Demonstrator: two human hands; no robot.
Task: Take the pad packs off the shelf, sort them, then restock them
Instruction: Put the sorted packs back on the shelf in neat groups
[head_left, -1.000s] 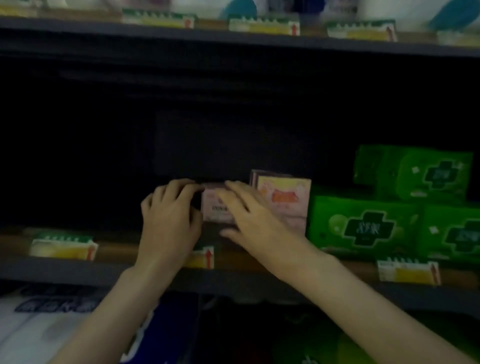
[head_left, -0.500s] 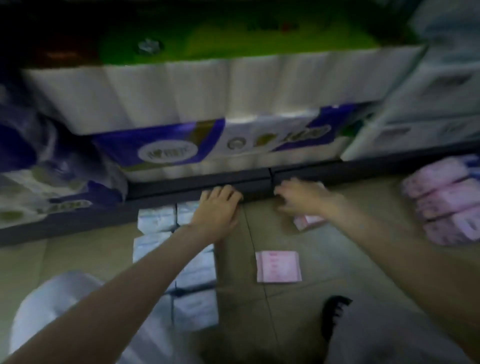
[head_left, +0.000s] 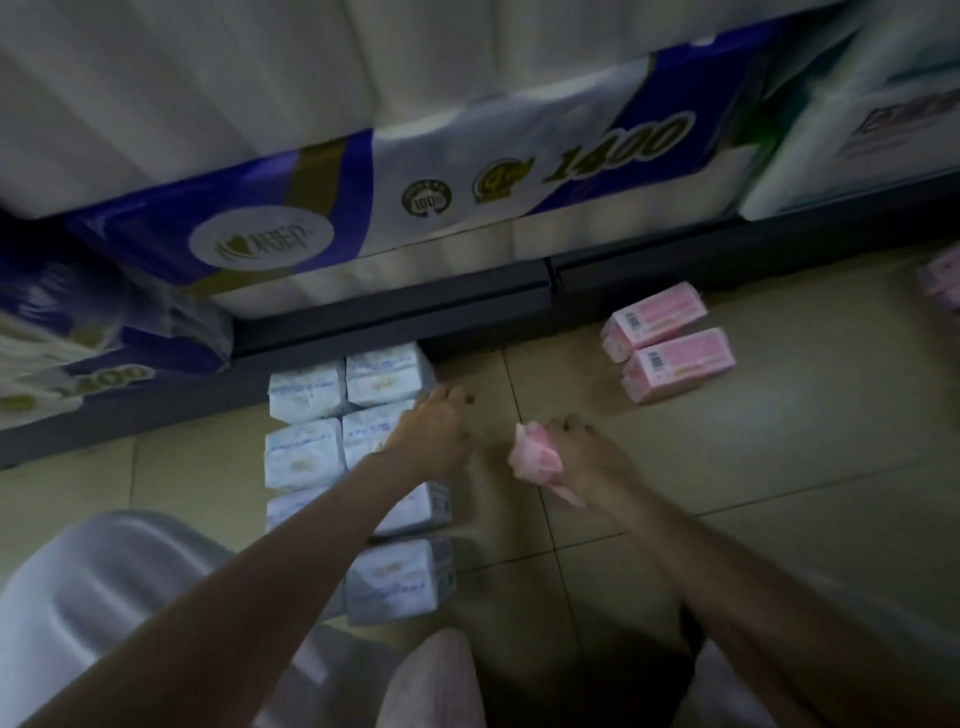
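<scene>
Crumpled soft pink pack (head_left: 537, 457) in right hand (head_left: 587, 457)

Dim, seemingly motion-blurred, edges warped

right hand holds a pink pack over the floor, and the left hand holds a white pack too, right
Not quite. In the head view the right hand does grip a pink pack over the floor, but the left hand holds nothing; it is spread open beside the white packs.
</scene>
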